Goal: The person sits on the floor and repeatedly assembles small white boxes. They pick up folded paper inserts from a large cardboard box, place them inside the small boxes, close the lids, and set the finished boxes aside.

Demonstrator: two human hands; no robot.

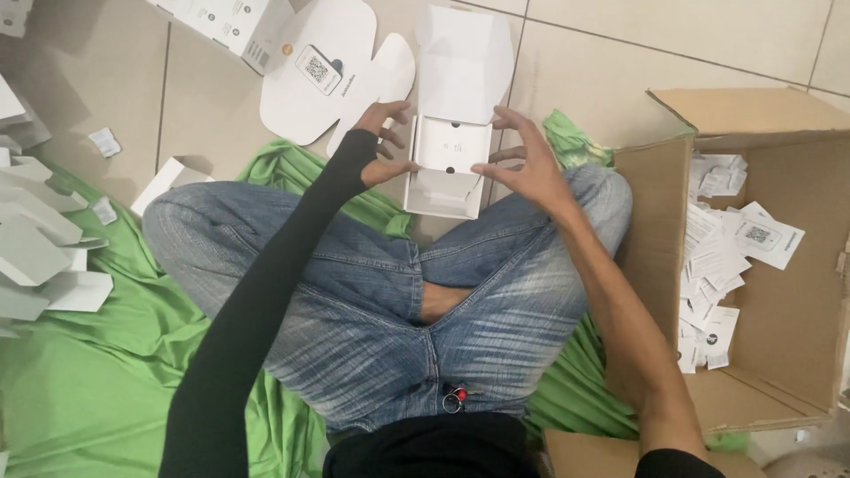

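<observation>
I sit cross-legged in blue jeans on a green cloth (80, 389). A small white cardboard box (449, 168) with its lid flap standing open rests in front of my knees. My left hand (382, 146), in a black sleeve, grips the box's left wall. My right hand (522, 164) presses on its right wall with fingers spread. A white insert with two dark dots shows inside the box.
A flat unfolded white box blank (332, 75) lies on the tiled floor ahead. Several folded white boxes (40, 257) pile up at the left. A brown carton (779, 265) holding several white paper leaflets stands open at the right.
</observation>
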